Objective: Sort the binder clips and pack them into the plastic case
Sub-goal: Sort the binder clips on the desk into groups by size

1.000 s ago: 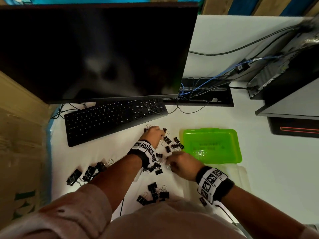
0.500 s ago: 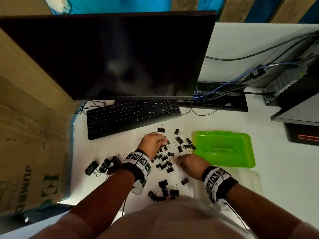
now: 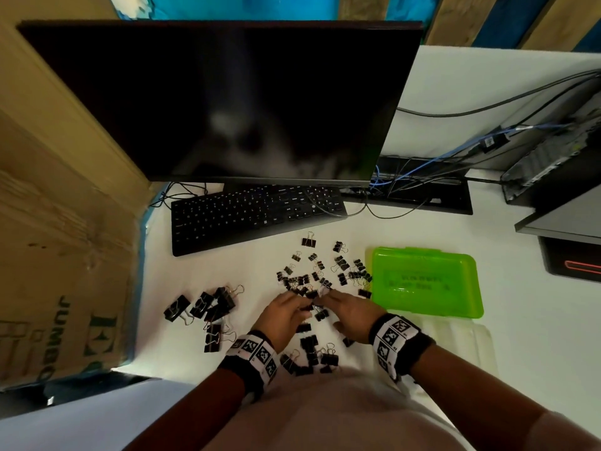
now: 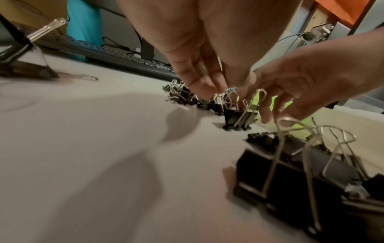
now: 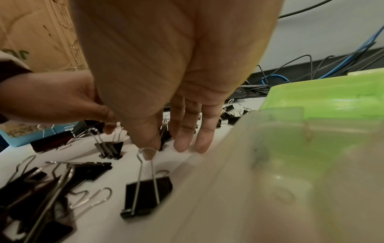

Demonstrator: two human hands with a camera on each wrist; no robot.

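Clips: binder clips (image 3: pixel 305 281), light, stiff, springy (likely snaggy); lift by wire loops.
Hands: left hand (image 3: pixel 282 315) and right hand (image 3: pixel 353 312), fingertips among clips; pinch unclear.
Case: plastic case (image 3: pixel 455 307), beside right hand.

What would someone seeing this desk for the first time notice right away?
Probably the bright green plastic case at the right, lying on the white desk. Next, the black binder clips scattered between the case and the keyboard, with a separate cluster of larger clips at the left. Both hands, left hand and right hand, meet fingertip to fingertip at the near edge of the scatter.
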